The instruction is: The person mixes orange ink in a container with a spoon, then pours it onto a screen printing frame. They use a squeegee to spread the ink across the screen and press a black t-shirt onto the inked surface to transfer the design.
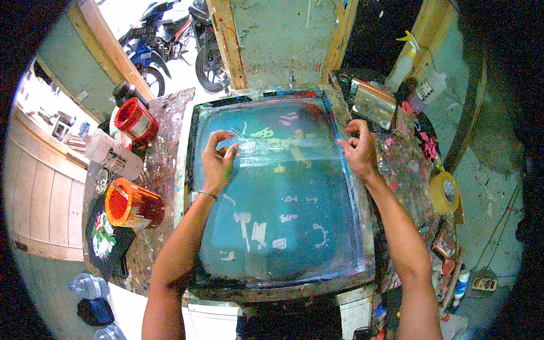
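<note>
A strip of clear tape (pixel 289 152) stretches sideways over the upper half of a screen-printing frame (pixel 365 249) with teal mesh. My left hand (pixel 218 164) holds the strip's crinkled left end, thumb and index finger curled toward each other. At the other end, my right hand (pixel 361 150) pinches the tape above the frame's right edge. Pale cut-out shapes show in the teal mesh (pixel 272 192), some of them beneath the tape. Whether the middle of the strip touches the mesh, I cannot tell.
Left of the frame stand a red tub (pixel 136 122), a white bottle (pixel 113 156) and an orange paint pail (pixel 133 205). A yellowish tape roll (pixel 444 192) sits at the paint-stained table's (pixel 156 249) right edge. Motorbikes (pixel 170 45) are parked beyond the doorway.
</note>
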Demonstrator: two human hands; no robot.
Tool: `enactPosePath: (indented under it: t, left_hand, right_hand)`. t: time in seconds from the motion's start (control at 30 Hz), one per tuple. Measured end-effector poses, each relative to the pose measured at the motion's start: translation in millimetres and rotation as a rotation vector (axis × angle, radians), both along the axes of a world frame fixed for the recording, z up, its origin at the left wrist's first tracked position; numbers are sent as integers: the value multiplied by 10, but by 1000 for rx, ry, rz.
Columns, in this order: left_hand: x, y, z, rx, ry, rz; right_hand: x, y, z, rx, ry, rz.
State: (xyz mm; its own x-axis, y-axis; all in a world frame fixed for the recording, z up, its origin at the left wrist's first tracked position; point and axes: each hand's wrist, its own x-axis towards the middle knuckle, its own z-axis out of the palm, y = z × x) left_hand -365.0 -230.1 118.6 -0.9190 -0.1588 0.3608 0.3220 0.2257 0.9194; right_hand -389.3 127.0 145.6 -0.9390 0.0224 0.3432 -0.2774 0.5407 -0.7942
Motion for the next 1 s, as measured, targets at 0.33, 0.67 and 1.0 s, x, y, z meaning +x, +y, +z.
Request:
enactPosePath:
  t: [0.33, 0.67, 1.0]
  left_hand:
    - [130, -34, 74, -502, 59, -87]
    - [101, -61, 115, -758, 20, -148]
    - [-69, -129, 205, -893, -77, -198]
  right_hand:
    - [89, 140, 11, 372, 196, 301]
    - [27, 66, 39, 757, 155, 324]
    - [-72, 73, 231, 899, 54, 272]
